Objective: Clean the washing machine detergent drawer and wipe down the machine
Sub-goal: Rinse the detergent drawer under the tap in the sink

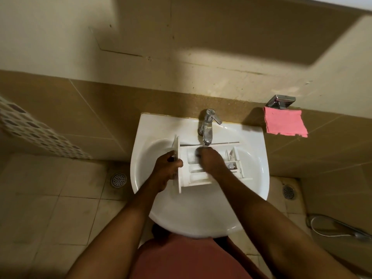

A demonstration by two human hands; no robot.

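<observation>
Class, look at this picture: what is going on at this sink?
A person is washing a detergent drawer in the sink, under the tap. The left hand grips the drawer's front panel. The right hand reaches into a compartment just below the spout. A pink cloth hangs on the wall beside the sink.

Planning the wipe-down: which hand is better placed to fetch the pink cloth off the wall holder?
Probably right. The right hand is nearer the pink cloth, which hangs on that side; the left hand grips the detergent drawer by its front panel, steadying it.
</observation>
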